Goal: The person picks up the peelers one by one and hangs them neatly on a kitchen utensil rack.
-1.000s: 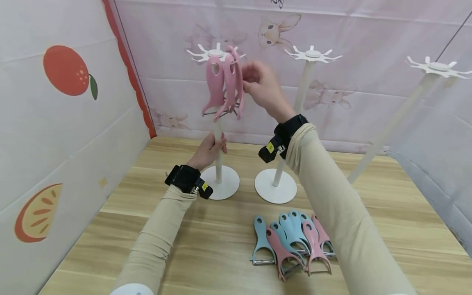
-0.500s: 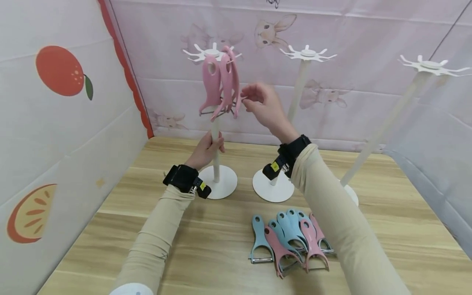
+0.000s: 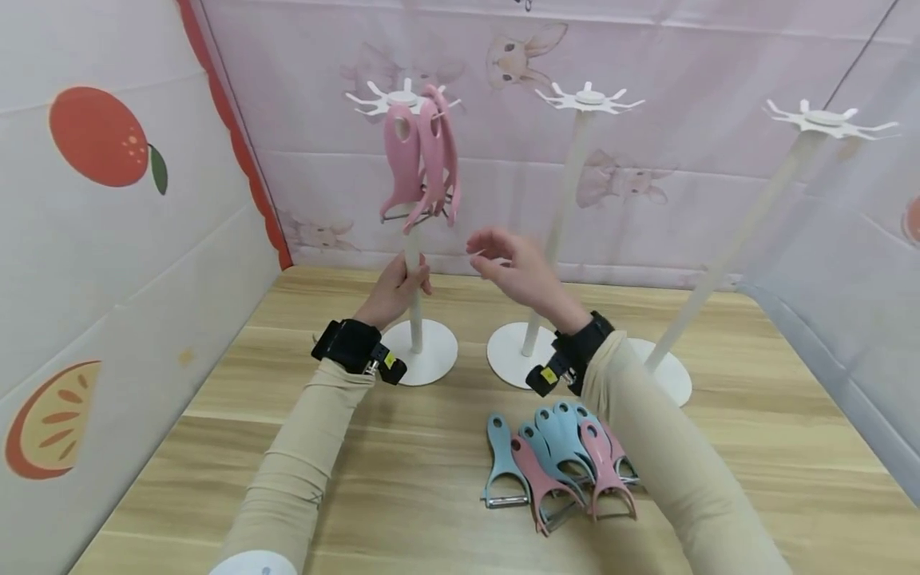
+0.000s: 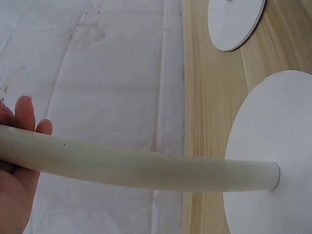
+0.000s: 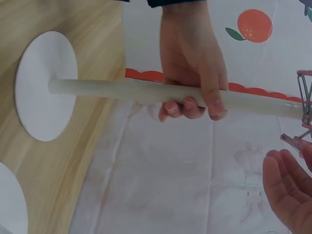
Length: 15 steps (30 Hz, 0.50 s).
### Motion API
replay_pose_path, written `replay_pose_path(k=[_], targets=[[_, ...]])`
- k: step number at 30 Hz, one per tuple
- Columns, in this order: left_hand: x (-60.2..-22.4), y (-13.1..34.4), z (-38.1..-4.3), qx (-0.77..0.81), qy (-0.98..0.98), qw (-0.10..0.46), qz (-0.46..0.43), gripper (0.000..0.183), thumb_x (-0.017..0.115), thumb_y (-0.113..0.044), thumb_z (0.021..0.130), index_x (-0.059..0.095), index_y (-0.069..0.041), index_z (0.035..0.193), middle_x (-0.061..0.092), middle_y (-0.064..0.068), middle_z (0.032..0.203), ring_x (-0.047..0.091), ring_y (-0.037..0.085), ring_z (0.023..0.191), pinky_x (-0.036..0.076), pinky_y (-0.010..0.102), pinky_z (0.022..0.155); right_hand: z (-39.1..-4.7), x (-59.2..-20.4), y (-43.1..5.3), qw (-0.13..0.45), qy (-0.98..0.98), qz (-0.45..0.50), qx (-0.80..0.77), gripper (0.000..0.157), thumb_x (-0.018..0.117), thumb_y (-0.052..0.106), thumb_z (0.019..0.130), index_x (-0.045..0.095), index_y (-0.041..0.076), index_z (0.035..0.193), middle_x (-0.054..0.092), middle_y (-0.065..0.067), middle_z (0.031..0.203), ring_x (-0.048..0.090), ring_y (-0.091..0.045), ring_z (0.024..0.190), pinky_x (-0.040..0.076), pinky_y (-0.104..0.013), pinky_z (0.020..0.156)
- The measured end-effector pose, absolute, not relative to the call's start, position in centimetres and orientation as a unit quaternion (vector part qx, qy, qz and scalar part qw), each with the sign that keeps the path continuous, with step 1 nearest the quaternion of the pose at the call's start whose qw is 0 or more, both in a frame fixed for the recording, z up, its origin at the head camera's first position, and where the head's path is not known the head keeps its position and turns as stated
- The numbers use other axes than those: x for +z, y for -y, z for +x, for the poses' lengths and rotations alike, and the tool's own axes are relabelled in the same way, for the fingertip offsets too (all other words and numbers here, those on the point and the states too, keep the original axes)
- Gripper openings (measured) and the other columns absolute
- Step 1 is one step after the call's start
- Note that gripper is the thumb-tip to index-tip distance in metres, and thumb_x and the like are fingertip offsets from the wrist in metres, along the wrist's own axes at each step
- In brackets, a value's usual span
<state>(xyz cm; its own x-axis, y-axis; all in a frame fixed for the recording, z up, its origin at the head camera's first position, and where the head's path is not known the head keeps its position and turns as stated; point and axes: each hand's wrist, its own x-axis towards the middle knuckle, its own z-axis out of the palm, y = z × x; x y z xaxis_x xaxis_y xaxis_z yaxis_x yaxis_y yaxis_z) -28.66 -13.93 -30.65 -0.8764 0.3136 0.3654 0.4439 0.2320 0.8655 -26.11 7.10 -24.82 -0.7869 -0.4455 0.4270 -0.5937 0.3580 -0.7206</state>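
My left hand grips the white pole of the leftmost stand, its fingers wrapped around it above the round base. Several pink peelers hang by their handle holes from the hooks of the white rack top on this stand, bunched at the front and right. To the right of the pole, below the peelers' level, my right hand is in the air with relaxed fingers and nothing in it. In the right wrist view its fingers appear close to the peelers' blade ends.
A middle stand and a right stand carry bare hooks. On the wooden table lies a pile of blue peelers and pink peelers, by the right forearm. Printed cloth walls enclose the back and sides.
My right hand has come away from the hanging peelers and moved down and slightly right. The left hand keeps its hold on the pole. The head view has shifted slightly.
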Motion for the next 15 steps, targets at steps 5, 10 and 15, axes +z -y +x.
replay_pose_path(k=[5, 10, 15], targets=[[-31.1, 14.3, -29.2, -0.572, 0.782, 0.06, -0.24, 0.012, 0.039, -0.006, 0.097, 0.042, 0.006, 0.094, 0.051, 0.029, 0.077, 0.051, 0.048, 0.081, 0.038, 0.036, 0.075, -24.9, -26.0, -7.1, 0.048, 0.849, 0.361, 0.383, 0.019, 0.056, 0.006, 0.088, 0.059, -0.003, 0.104, 0.062, -0.014, 0.098, 0.062, -0.022, 0.086, 0.05, -0.031, 0.072], [-32.4, 14.6, -30.5, -0.573, 0.781, 0.061, -0.241, 0.013, 0.04, -0.011, 0.098, 0.043, 0.001, 0.094, 0.052, 0.018, 0.075, 0.054, 0.036, 0.078, 0.038, 0.035, 0.075, -23.5, -27.2, -7.1, -0.005, 0.891, 0.359, 0.278, 0.018, 0.057, 0.013, 0.089, 0.061, 0.0, 0.101, 0.065, -0.01, 0.089, 0.062, -0.019, 0.077, 0.049, -0.028, 0.068], [-33.1, 14.4, -31.0, -0.565, 0.784, 0.072, -0.246, 0.013, 0.041, -0.013, 0.098, 0.043, -0.001, 0.093, 0.053, 0.014, 0.073, 0.055, 0.026, 0.074, 0.038, 0.035, 0.075, -21.8, -29.3, -6.9, -0.06, 0.927, 0.327, 0.173, 0.012, 0.059, 0.015, 0.087, 0.064, 0.004, 0.089, 0.063, -0.004, 0.076, 0.057, -0.014, 0.066, 0.046, -0.026, 0.059]])
